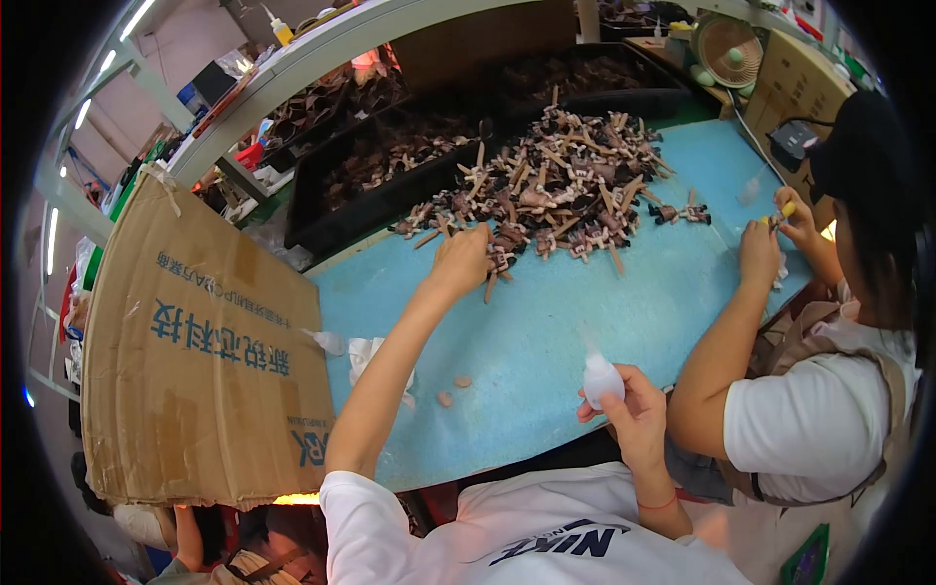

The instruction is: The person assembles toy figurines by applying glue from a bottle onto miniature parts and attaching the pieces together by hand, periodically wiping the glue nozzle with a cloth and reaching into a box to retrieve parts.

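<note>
My left hand (462, 259) reaches to the near left edge of a heap of small toy figures (561, 185). Its fingers are closed on a figure (501, 255) there, though the fingertips are partly hidden. The figures are brown, pink and black, with tan stick-like parts poking out. In my right hand (639, 414), low over the table's front edge, is a white translucent squeeze bottle (602, 384), its thin nozzle pointing up and away. Two small pinkish-tan pieces (446, 399) lie on the blue tabletop (517, 341) between my arms.
A big cardboard sheet (205, 351) stands along the left side. Near it are crumpled white tissue (364, 359) and another squeeze bottle (327, 342). Black trays (380, 166) of parts line the back. At right, a co-worker (809, 390) handles a small yellow item; a fan (731, 51) stands behind.
</note>
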The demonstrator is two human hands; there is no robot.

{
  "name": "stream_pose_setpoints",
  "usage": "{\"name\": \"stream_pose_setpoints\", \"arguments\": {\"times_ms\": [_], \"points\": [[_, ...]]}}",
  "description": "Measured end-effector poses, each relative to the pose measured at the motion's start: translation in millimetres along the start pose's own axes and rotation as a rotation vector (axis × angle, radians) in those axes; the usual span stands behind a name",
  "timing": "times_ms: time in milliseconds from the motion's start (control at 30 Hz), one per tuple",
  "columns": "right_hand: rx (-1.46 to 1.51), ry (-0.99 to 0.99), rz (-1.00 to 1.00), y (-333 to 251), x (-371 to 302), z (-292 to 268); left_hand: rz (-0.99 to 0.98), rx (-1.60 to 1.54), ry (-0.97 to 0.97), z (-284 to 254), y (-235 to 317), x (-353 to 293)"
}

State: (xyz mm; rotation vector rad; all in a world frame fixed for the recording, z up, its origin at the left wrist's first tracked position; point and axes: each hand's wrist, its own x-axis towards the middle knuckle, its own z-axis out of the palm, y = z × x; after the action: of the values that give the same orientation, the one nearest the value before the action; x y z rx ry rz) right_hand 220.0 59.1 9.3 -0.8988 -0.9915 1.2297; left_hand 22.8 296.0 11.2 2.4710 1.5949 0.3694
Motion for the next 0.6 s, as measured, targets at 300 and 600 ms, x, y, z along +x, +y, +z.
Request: {"name": "stream_pose_setpoints", "arguments": {"times_ms": [300,600], "points": [[0.058,0.057,-0.073,-0.8,-3.1,-4.0,-0.062,-0.111,-0.148,-1.0,-4.8,-18.1],[0.119,0.141,-0.083,-3.6,4.4,0.5,-0.301,-1.114,-0.039,-33.2,8.2,-90.3]]}}
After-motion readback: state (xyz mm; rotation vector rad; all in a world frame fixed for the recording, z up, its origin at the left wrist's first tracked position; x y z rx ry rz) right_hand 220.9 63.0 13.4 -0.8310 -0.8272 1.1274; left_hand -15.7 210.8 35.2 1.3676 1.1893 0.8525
